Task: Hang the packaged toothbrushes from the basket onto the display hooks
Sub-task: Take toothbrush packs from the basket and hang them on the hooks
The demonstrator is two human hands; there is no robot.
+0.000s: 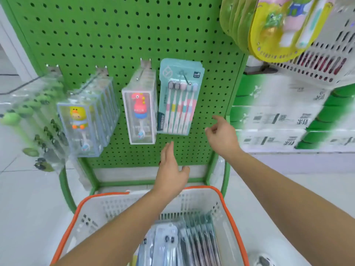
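A green perforated metal pegboard (119, 35) stands on a pale tiled floor. On one of its thin metal hooks (185, 77) hangs a stack of flat teal toothbrush packs (177, 98), each showing a row of slim pastel-handled brushes. More flat packs (184, 244) lie upright in the white slotted plastic basket (96, 214) with an orange rim, below. The left hand (171, 169) hovers under the hung packs, fingers straight, holding nothing. The right hand (222, 134) hangs just beside them, fingers loosely relaxed, empty. Left of the packs hang clear rigid boxes (140, 112) with cartoon-figure brushes.
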